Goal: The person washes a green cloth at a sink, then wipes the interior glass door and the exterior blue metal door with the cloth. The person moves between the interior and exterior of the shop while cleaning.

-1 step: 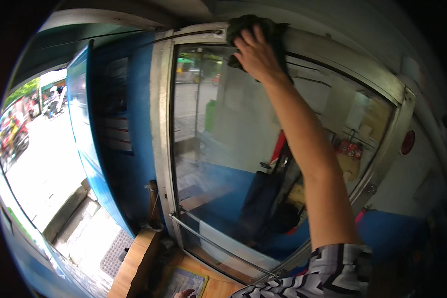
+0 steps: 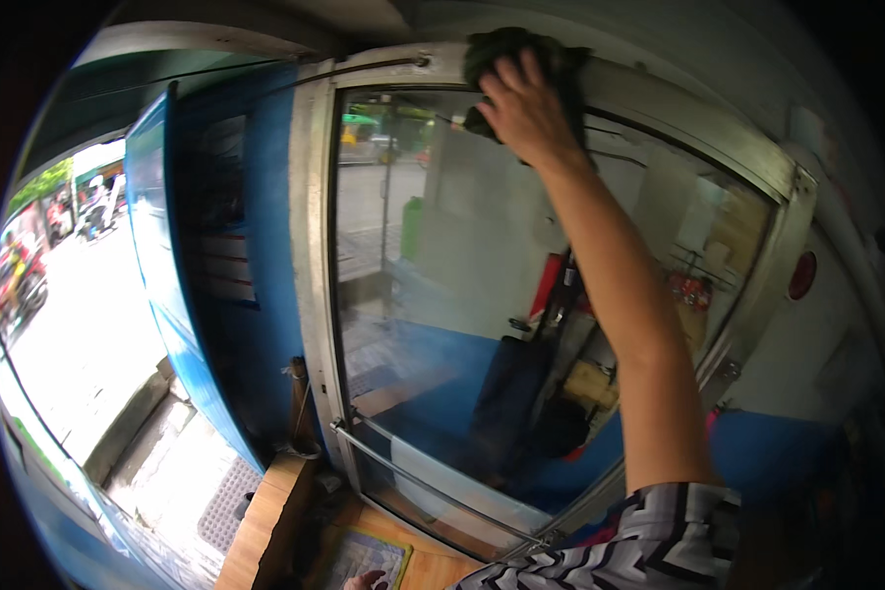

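At the top of a metal-framed glass door (image 2: 462, 285), my right hand (image 2: 533, 108) presses a dark green cloth (image 2: 560, 59) against the upper rail (image 2: 659, 93). Its fingers are spread over the cloth, which hangs in folds past the rail onto the top of the glass. My right arm reaches up across the pane in a patterned short sleeve. Only a small part of my left hand (image 2: 366, 580) shows at the lower edge, above a mat (image 2: 369, 560); its fingers are mostly cut off.
A push bar (image 2: 433, 487) crosses the door low down, and a rod (image 2: 354, 71) meets its top rail. To the left, a blue panel (image 2: 157, 265) stands open onto a bright street with motorcycles (image 2: 20, 285). A wooden board (image 2: 265, 521) stands near the doorway.
My right hand and the cloth have slid a little to the right along the upper rail. The view has shifted slightly.
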Demonstrator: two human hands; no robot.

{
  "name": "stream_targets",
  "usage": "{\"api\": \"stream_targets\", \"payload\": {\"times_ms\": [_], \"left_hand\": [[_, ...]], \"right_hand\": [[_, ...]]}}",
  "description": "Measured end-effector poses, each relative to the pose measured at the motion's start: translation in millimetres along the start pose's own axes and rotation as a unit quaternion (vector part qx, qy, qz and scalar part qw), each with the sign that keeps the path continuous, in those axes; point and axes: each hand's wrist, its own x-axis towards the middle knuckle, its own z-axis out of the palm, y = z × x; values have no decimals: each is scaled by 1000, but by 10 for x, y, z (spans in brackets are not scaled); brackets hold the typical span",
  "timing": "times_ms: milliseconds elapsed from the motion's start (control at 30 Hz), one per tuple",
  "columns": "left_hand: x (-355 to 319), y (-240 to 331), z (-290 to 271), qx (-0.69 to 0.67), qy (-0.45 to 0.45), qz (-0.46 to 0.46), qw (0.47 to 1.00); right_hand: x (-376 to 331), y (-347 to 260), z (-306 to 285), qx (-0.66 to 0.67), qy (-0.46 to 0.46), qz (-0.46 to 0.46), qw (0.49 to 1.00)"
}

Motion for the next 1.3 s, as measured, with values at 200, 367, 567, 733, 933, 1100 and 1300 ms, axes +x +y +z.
{"api": "stream_targets", "payload": {"times_ms": [200, 367, 567, 733, 933, 1100, 1300], "left_hand": [[387, 266, -176, 31, -21, 70, 997], [611, 304, -180, 56, -57, 90, 993], [673, 283, 6, 41, -111, 116, 986], [758, 359, 137, 65, -156, 144, 975], [780, 427, 135, 58, -146, 185, 970], [616, 506, 46, 94, -174, 147, 969], [339, 436, -29, 117, -146, 66, 980]], "right_hand": [[-685, 737, -1295, -169, 8, 53, 984], [-1005, 1211, -2226, -457, 48, 129, 879], [-1907, 995, -2382, -277, -54, 141, 949], [-2959, 24, -2436, -168, -173, 195, 951], [-4626, -1386, -2445, 28, -348, 347, 870], [-6134, -2424, -2744, 264, -500, 284, 774], [-6672, -2987, -2700, 373, -585, 48, 719]]}}
